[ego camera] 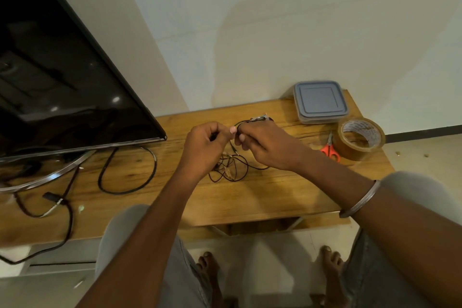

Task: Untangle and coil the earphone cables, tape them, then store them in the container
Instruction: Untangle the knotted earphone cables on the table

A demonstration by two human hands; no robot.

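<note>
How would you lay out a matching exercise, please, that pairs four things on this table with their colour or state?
Things:
1. container
2. tape roll
3. scissors
4. earphone cables

Descriptions:
A. orange handles
B. black and tangled
C. grey-blue, lid on
D. brown, ring-shaped

Pairs: 1-C, 2-D, 3-A, 4-B
</note>
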